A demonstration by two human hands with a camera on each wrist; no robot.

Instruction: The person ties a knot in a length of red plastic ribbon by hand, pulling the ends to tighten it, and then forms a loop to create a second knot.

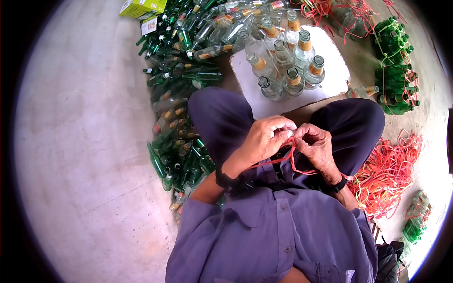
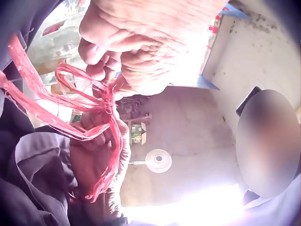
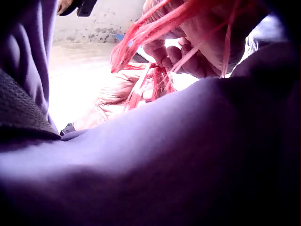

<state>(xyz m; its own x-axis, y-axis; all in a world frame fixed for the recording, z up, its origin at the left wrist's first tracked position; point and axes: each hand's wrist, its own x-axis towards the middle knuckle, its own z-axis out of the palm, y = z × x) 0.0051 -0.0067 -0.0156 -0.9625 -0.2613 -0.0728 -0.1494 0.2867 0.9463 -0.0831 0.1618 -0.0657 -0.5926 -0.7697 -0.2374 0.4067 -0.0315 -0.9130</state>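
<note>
Over the lap, both hands meet at a red plastic string. My left hand (image 1: pixel 264 141) pinches the string between thumb and forefinger. From the other side my right hand (image 1: pixel 317 147) pinches it too, the fingertips of both hands close together. In the left wrist view the red string (image 2: pixel 106 106) shows a gathered knot with loops and frayed ends hanging from it. Several clear glass bottles (image 1: pixel 284 55) stand upright in a cluster on a white board (image 1: pixel 334 80) beyond the knees.
Green and clear bottles (image 1: pixel 184 75) lie heaped along the left. Bundled green bottles (image 1: pixel 398 85) stand at the right, with a pile of red string (image 1: pixel 389 174) nearer the body. A yellow-green box (image 1: pixel 141 7) sits at the far left.
</note>
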